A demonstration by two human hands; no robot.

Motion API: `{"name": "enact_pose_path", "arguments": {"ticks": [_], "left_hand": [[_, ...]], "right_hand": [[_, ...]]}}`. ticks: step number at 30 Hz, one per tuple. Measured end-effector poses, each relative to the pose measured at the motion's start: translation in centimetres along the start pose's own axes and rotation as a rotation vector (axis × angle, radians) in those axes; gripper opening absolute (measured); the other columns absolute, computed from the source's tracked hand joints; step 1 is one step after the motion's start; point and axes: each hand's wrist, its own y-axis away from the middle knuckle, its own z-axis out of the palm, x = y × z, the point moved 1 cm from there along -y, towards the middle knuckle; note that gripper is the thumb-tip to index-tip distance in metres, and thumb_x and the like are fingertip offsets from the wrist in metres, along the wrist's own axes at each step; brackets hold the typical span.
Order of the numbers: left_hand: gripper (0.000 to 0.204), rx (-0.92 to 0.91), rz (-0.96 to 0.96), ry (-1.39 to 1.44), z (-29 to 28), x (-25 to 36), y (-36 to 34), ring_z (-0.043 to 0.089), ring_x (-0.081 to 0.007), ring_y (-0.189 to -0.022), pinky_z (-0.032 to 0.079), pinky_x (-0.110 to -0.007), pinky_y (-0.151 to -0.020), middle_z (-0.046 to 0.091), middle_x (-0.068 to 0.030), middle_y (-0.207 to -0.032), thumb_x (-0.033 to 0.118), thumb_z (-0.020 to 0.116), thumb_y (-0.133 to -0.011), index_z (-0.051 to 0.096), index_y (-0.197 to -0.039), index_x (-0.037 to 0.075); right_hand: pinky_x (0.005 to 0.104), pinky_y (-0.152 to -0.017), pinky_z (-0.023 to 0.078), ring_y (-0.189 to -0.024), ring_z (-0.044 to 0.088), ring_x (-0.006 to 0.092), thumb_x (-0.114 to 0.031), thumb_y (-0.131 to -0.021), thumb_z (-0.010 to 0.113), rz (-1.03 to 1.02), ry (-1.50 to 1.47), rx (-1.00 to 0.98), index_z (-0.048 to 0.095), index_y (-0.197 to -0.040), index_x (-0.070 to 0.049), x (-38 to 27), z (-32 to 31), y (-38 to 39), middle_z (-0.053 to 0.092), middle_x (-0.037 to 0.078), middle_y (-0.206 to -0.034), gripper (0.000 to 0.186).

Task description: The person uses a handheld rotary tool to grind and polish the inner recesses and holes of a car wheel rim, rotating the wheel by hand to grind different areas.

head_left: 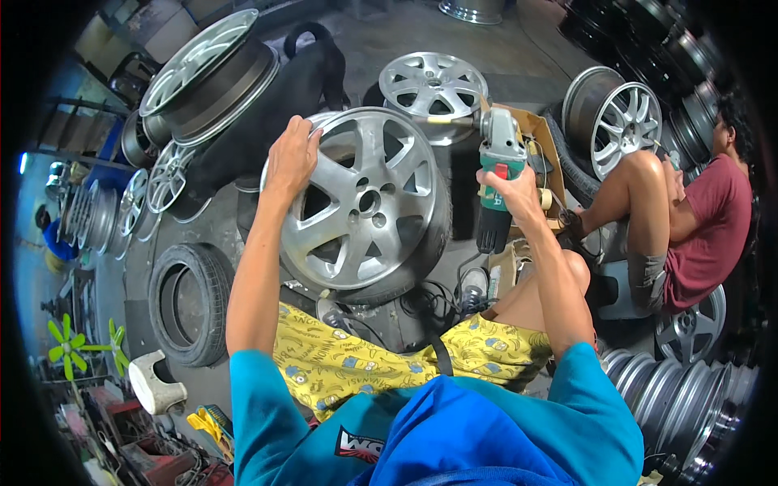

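A silver alloy wheel rim [356, 243] rests tilted on a tire [438, 235] in front of me. At its upper left edge, my left hand [292, 154] grips the lip with the fingers over it. My right hand [515, 190] is wrapped round a green and grey angle grinder [503, 134] with a red switch, held upright just right of the rim. The grinder's head is at the far end, apart from the rim, and its disc is hard to make out. A rod with a pale yellow section [446, 121] shows left of the head.
A black dog [284, 89] stands at the far left beside stacked rims [235, 93]. Another rim [433, 81] lies beyond mine. A cardboard box [527, 121] and a seated person [713, 211] are at right. A loose tire [188, 304] lies left; cables [429, 304] lie near my feet.
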Motion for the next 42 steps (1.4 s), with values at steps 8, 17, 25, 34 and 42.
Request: {"name": "enact_pose_path", "arguments": {"ticks": [8,17,25,34,42], "left_hand": [[0.019,0.014,-0.100,0.050,1.8,-3.6,-1.0,0.062,-0.0408,-0.090,0.048,-0.048,-0.079,0.061,-0.0174,-0.092,0.020,0.065,-0.096,0.062,-0.095,0.001],[0.053,-0.666,-0.334,0.472,-1.4,6.2,0.4,0.054,-0.0158,-0.058,0.044,-0.037,-0.058,0.060,-0.0115,-0.060,0.049,0.069,-0.092,0.074,-0.079,-0.001],[0.091,-0.442,-0.531,0.798,11.0,9.0,3.4,0.069,-0.0240,-0.100,0.054,-0.036,-0.085,0.070,-0.0213,-0.106,0.065,0.074,-0.082,0.055,-0.129,-0.010],[0.069,-0.278,-0.737,1.138,11.5,12.9,1.9,0.035,-0.0052,-0.052,0.030,-0.028,-0.051,0.043,0.0078,-0.053,0.054,0.077,-0.087,0.040,-0.043,0.016],[0.062,-0.312,-0.614,1.117,11.9,10.9,0.3,0.036,-0.0055,-0.050,0.027,-0.029,-0.048,0.047,0.0073,-0.053,0.049,0.079,-0.086,0.048,-0.046,0.014]], "right_hand": [[0.0337,-0.083,0.055,-0.088,0.067,0.0180,-0.022,-0.068,0.086,-0.020,0.147,-0.040,0.067,-0.113,0.004,0.9,5.5,-2.8,0.073,0.012,-0.100,0.055],[0.0339,-0.080,0.056,-0.085,0.068,0.0167,-0.022,-0.069,0.086,-0.191,0.249,-0.089,0.069,-0.110,0.003,2.2,10.0,-6.5,0.074,0.011,-0.098,0.052],[0.0376,-0.086,0.056,-0.093,0.073,0.0267,-0.029,-0.062,0.088,-0.211,0.365,0.021,0.066,-0.113,0.003,0.0,13.2,-6.6,0.075,0.017,-0.102,0.064],[0.0395,-0.085,0.056,-0.094,0.074,0.0274,-0.029,-0.067,0.092,-0.227,0.310,-0.092,0.066,-0.119,-0.002,1.7,11.4,-6.2,0.076,0.016,-0.101,0.064],[0.0387,-0.085,0.056,-0.093,0.073,0.0256,-0.032,-0.069,0.092,-0.224,0.260,-0.005,0.067,-0.115,0.002,1.8,12.6,-7.1,0.075,0.018,-0.101,0.063]]}}
